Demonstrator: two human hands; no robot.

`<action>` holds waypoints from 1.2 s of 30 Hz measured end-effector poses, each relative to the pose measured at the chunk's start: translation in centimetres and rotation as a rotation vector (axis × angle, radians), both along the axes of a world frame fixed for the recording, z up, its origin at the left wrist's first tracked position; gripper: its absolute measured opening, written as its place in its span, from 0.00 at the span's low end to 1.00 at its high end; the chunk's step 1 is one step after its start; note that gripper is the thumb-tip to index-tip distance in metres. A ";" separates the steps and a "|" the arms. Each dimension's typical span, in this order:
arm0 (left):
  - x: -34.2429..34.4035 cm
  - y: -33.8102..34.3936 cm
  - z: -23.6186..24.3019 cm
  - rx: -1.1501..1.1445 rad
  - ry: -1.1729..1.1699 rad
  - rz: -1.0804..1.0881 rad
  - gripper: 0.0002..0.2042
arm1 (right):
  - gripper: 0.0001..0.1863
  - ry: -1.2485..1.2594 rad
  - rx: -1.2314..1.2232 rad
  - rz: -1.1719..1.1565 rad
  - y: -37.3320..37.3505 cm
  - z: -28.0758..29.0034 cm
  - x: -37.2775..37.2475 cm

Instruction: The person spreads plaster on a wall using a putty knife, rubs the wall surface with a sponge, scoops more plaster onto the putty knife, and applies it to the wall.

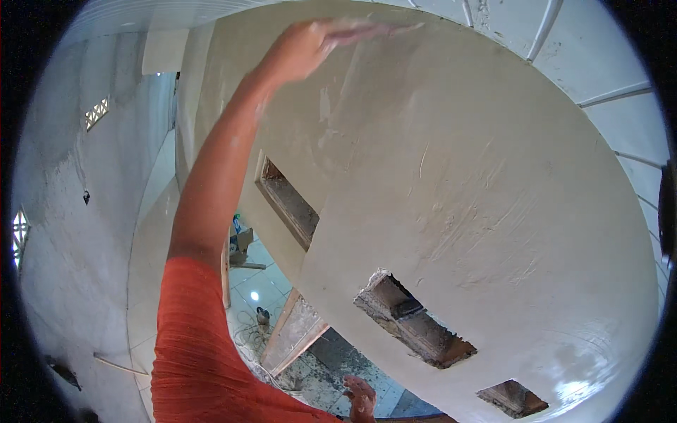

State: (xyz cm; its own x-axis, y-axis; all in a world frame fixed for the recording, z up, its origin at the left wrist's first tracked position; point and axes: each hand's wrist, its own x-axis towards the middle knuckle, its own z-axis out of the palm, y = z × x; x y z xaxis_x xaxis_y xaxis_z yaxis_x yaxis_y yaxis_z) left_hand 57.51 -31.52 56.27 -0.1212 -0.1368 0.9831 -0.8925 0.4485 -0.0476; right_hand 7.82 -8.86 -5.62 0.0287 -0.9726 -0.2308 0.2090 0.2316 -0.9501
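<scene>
My left hand point(300, 51) is raised high against the beige plastered wall point(395, 120), near its upper edge. Its fingers stretch out to the right, blurred by motion; whether a thin thing lies under the pale fingertips I cannot make out. A red sleeve point(190, 331) covers the upper part of that arm. Low in the middle, my right hand point(360, 396) hangs away from the wall, fingers loosely bent and apart, with nothing visible in it. Scratches and smeared streaks mark the wall's surface between the raised hand and the wall openings.
Rectangular openings pierce the wall: a framed one point(288, 201) at left, a rough-edged one point(416, 321) lower, a smaller one point(513, 399) at lower right. Below are a tiled floor point(264, 282), cables point(247, 335) and a wood-edged board point(300, 328). A grey wall point(84, 190) stands left.
</scene>
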 end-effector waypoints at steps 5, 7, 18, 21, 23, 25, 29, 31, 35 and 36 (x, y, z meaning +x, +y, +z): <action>0.1 0.1 7.5 0.068 -0.114 -0.095 0.21 | 0.17 0.062 -0.063 -0.102 1.6 11.6 4.8; -0.2 0.2 9.3 0.201 -0.153 -0.081 0.21 | 0.16 -0.129 -0.165 -0.111 1.9 9.5 3.7; -1.9 2.1 -11.4 0.708 -0.021 -0.201 0.17 | 0.18 0.060 0.004 -0.072 2.1 10.5 4.0; -4.0 3.0 -16.8 0.542 0.045 -0.198 0.16 | 0.19 0.155 0.017 -0.085 1.7 11.4 4.8; -4.8 3.9 -16.1 0.217 0.011 -0.296 0.15 | 0.19 0.142 -0.015 -0.061 1.5 10.7 4.2; -4.7 4.3 -12.5 0.156 0.364 -0.270 0.13 | 0.19 0.126 -0.039 -0.039 1.5 10.3 3.7; -2.5 4.4 -3.7 0.242 0.426 -0.020 0.19 | 0.18 0.133 -0.033 -0.020 1.9 12.5 5.2; -2.4 1.2 -1.3 0.231 0.380 0.008 0.17 | 0.18 0.124 -0.097 -0.005 1.8 12.5 5.2; -8.5 -1.7 0.2 0.199 0.288 0.090 0.15 | 0.18 0.110 -0.061 -0.012 1.8 12.2 5.2; -11.2 -1.8 -0.3 0.146 0.277 0.087 0.16 | 0.18 0.089 -0.070 -0.018 1.6 11.6 4.8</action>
State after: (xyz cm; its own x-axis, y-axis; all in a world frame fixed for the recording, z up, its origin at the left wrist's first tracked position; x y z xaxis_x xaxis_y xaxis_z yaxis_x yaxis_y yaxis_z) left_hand 46.36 -33.37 56.01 0.1665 -0.2772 0.9463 -0.8980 0.3538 0.2616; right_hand 12.61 -7.26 6.02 -0.0062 -0.9865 -0.1634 0.1264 0.1614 -0.9788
